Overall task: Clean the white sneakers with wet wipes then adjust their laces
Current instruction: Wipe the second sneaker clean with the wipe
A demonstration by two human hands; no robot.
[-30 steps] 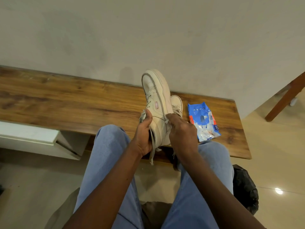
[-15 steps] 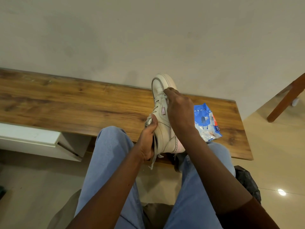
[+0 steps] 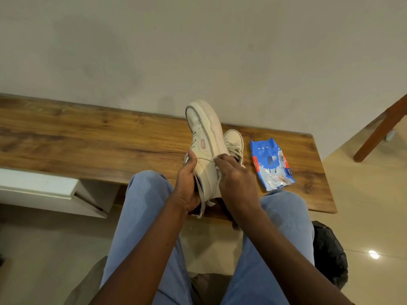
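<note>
Lace adjustment in progress. A white sneaker (image 3: pixel 203 146) is held tilted, toe up, above the surface (image 3: pixel 88 146); the left hand (image 3: pixel 187 186) is closed around its heel, the right hand (image 3: pixel 233 175) pinched on a lace (image 3: pixel 203 194). The second sneaker (image 3: pixel 234 143) rests just behind it, and the wipes pack (image 3: pixel 272 165) lies unused to its right; wiping is judged complete.

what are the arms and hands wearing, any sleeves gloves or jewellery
Both forearms are bare with no sleeve in view. The left hand and right hand wear no gloves, and no watch, ring or bracelet shows. The only clothing in view is light blue trousers on the legs below.
</note>
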